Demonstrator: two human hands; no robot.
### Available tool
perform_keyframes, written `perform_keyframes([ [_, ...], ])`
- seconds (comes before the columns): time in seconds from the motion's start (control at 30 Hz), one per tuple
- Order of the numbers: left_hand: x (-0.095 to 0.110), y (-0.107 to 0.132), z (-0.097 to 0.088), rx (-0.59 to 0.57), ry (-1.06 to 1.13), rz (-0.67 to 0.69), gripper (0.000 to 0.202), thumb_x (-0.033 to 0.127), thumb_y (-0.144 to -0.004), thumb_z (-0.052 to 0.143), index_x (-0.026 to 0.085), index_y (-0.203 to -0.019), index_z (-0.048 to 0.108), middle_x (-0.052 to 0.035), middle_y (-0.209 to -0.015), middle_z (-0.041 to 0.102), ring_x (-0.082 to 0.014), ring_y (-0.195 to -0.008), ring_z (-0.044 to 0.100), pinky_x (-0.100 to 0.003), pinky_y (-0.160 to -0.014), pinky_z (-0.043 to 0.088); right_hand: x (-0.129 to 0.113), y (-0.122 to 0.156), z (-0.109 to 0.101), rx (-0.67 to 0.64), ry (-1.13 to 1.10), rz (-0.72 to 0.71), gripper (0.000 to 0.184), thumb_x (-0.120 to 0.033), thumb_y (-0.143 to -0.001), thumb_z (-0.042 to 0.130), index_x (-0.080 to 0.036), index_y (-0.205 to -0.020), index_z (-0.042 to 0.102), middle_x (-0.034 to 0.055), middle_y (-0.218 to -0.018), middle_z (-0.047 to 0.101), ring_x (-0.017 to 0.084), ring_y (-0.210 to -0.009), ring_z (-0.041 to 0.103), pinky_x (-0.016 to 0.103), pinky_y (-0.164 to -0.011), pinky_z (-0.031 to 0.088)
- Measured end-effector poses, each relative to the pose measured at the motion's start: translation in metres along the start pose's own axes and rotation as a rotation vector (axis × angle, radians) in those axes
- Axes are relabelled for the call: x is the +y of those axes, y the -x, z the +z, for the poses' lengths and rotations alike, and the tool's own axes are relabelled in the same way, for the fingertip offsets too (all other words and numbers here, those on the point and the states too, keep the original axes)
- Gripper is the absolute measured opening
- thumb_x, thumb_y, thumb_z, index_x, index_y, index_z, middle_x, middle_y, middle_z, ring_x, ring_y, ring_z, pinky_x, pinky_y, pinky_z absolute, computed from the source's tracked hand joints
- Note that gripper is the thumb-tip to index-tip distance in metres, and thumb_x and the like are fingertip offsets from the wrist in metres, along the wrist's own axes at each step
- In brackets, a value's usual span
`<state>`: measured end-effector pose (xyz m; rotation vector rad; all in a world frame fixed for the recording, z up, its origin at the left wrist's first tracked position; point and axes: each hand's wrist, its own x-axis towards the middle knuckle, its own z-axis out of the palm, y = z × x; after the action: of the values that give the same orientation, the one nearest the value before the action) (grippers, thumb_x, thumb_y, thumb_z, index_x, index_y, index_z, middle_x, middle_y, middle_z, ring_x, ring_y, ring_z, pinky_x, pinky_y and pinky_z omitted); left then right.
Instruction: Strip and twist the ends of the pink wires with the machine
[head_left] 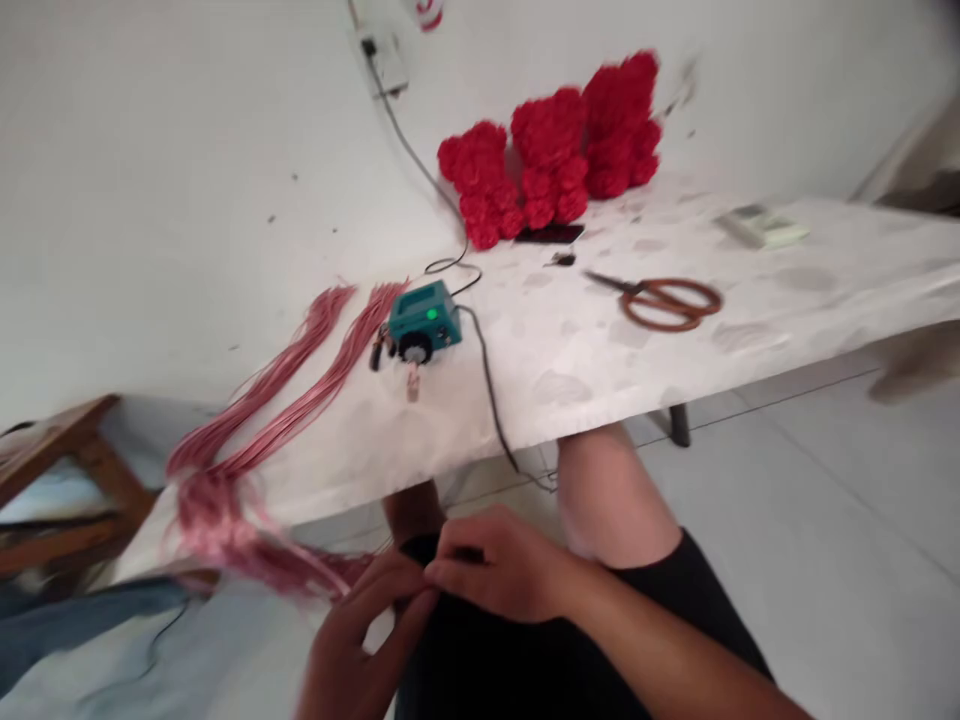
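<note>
Red being shown by rose clusters (551,150); pink by wire strands (315,370); teal by box (424,318); rust-brown by scissors (667,305); grey mottling by white tablecloth (570,345).

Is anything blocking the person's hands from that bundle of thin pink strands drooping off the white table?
Nothing visible does: the thin pink strands droop off the white table edge to just beside the left hand, with the right hand next to it.

Two hands are counted near, the left hand (364,630) and the right hand (502,565). Three red flower clusters (551,140) are seen far off, with two pink wire bundles (259,378) left, one teal box (424,320), and one pair of scissors (660,303) right.
</note>
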<state>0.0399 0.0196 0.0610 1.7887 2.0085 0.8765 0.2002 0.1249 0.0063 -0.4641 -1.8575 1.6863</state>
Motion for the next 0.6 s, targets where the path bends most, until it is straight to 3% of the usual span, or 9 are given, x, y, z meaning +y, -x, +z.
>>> perform_keyframes([
  [0.1,0.007,0.002,0.006,0.000,0.029,-0.018,0.011,0.028,-0.087,0.067,0.023,-0.079,0.072,-0.0014,-0.083,0.072,-0.0173,-0.081,0.070,-0.022,-0.070,0.056,0.002,0.002,0.001,0.030,0.024,-0.047,0.025,-0.033,-0.094,0.060,-0.018,-0.075,0.062,-0.0049,-0.067,0.057,0.009,-0.066,0.052,0.021,-0.060,0.038],
  [0.3,0.011,0.012,0.016,0.006,0.151,-0.121,0.010,0.025,-0.092,0.063,0.021,-0.086,0.070,-0.0003,-0.083,0.071,-0.0145,-0.081,0.066,-0.024,-0.072,0.052,0.002,0.007,-0.001,0.079,-0.043,-0.030,0.030,-0.038,-0.097,0.056,-0.020,-0.074,0.059,-0.0064,-0.064,0.054,0.008,-0.060,0.049,0.021,-0.059,0.039],
  [0.43,0.018,0.013,0.022,0.145,0.249,-0.198,0.008,0.024,-0.089,0.066,0.020,-0.084,0.071,0.0005,-0.079,0.070,-0.0130,-0.074,0.066,-0.023,-0.070,0.054,0.000,0.009,-0.003,0.138,-0.131,0.018,0.033,-0.039,-0.101,0.048,-0.020,-0.075,0.056,-0.0081,-0.056,0.047,0.007,-0.050,0.045,0.022,-0.055,0.038],
  [0.6,0.027,0.013,0.029,0.267,0.354,-0.278,0.005,0.022,-0.084,0.072,0.020,-0.079,0.073,0.0015,-0.077,0.071,-0.0124,-0.074,0.066,-0.021,-0.069,0.054,0.003,0.010,0.002,0.055,0.053,-0.070,0.028,-0.040,-0.097,0.055,-0.019,-0.080,0.063,-0.0059,-0.066,0.056,0.008,-0.060,0.050,0.021,-0.057,0.038],
])
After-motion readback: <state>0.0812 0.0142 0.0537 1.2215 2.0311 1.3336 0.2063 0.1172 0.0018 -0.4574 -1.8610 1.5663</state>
